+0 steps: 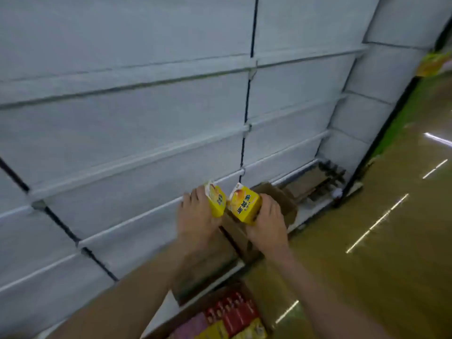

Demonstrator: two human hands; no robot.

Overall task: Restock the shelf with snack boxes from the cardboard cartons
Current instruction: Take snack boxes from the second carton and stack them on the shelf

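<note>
The left hand is curling its fingers round one yellow snack box, and the right hand is gripping a second yellow box just beside it, both boxes tilted and held in the air. They are hovering over brown cardboard cartons sitting along the front edge of the white shelf's lowest tier. Near the bottom edge, another open carton is showing red, yellow and purple boxes on the glossy floor.
</note>
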